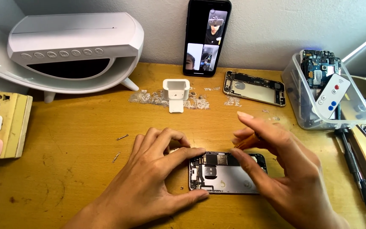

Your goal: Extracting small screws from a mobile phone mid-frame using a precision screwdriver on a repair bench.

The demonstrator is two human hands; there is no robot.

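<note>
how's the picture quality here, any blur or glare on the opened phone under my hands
Head view: even, soft light; the opened phone is sharp, with mild sheen on its metal plate. Left hand and right hand cast soft shadows. Wide-angle lens bends the edges.

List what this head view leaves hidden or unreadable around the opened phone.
- Opened phone: its left end sits under the left hand, its right end under the right hand.
- Orange tool: its tip is hidden by the right hand's fingers.
- Loose screws: too small to identify.
</note>
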